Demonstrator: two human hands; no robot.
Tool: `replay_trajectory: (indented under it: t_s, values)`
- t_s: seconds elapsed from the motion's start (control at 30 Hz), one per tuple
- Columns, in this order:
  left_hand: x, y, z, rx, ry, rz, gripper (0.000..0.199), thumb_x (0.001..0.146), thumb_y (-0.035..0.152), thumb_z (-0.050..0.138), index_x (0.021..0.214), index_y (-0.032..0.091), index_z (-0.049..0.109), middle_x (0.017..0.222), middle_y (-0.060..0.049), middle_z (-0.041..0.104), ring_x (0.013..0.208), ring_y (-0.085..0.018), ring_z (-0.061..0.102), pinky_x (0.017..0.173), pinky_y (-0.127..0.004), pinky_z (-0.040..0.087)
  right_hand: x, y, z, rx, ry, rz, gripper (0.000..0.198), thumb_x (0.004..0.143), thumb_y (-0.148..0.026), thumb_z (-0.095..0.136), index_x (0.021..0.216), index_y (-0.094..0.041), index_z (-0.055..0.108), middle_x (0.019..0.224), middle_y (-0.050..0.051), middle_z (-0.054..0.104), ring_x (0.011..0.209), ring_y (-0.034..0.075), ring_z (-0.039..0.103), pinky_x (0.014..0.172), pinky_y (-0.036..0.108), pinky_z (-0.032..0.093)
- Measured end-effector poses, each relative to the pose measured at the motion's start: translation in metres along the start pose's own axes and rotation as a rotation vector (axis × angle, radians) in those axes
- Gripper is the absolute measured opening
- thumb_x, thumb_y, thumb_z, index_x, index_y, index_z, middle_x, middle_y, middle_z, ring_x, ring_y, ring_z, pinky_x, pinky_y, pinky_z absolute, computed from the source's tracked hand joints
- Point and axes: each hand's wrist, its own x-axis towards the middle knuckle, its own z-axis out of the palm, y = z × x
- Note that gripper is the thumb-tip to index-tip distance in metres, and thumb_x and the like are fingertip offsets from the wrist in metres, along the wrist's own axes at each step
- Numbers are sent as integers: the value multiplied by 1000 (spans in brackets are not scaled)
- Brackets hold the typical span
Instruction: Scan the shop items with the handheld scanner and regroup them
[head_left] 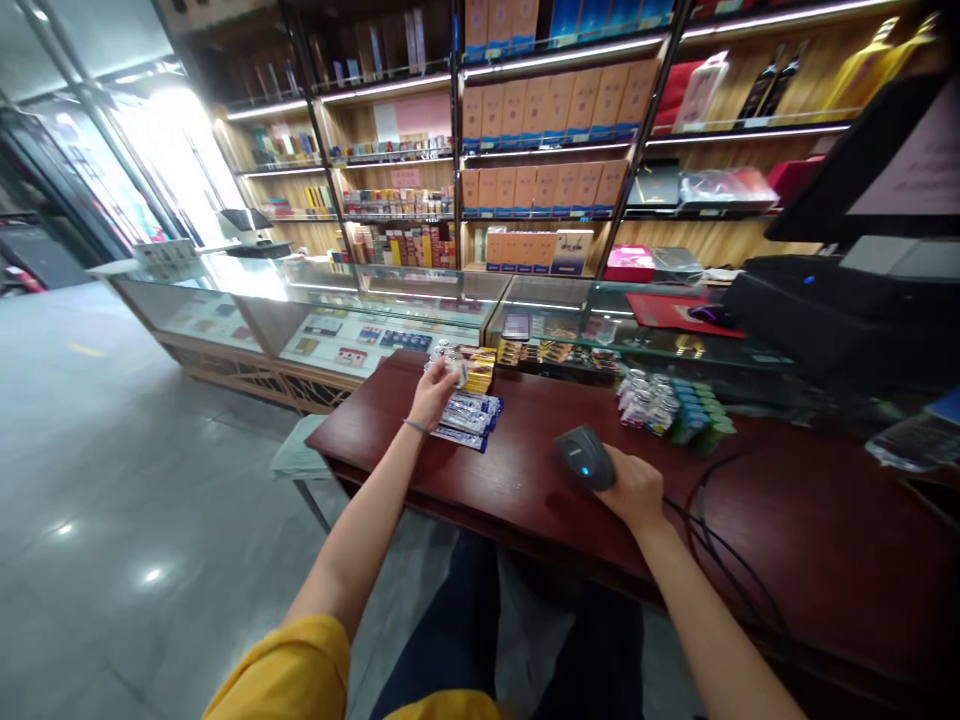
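My left hand [433, 395] is over the far left part of the dark red table, its fingers pinched on a small clear-and-white packet [455, 371]. More shiny packets lie just behind it, blurred together. Gold packets [478, 370] are to the right of these fingers. Nearer to me, silver-and-blue packets [469, 420] lie in a row beside my left wrist. My right hand [636, 487] is wrapped round the handle of a black barcode scanner [585, 458] with a blue light on it. The scanner is held above the table, its head towards the left.
White packets [646, 400] and blue-green packets [697, 412] stand at the table's [525, 480] back right. A black cable [720, 540] curls by my right forearm. Glass display counters [360, 300] run behind; a dark monitor [862, 170] rises at right. A stool [301, 447] stands left.
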Motion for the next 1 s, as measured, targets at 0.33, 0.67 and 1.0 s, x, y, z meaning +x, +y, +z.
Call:
replay_trajectory:
  t_s: [0.33,0.67,1.0]
  values:
    - [5,6,-122,484,263,118,50,65,26,78,110,16,59,110,-10,65,97,-20,64,89,-35,49,20,-9,6,-64,40,54,37,76,-35,57,104,-12,63,69,6,67,59,18,60,57,26,36]
    - [10,-26,-144,660,311,89,50,58,18,79,105,20,62,102,-6,66,94,-19,61,93,-36,44,40,-55,20,19,12,52,36,78,-37,55,104,-14,64,74,7,69,62,18,62,60,26,40]
    - [7,-26,-132,637,227,69,48,58,19,80,103,21,63,99,-5,66,92,-20,60,92,-36,43,41,-72,23,33,25,-30,32,79,-32,54,103,-14,64,75,7,70,64,18,62,63,26,42]
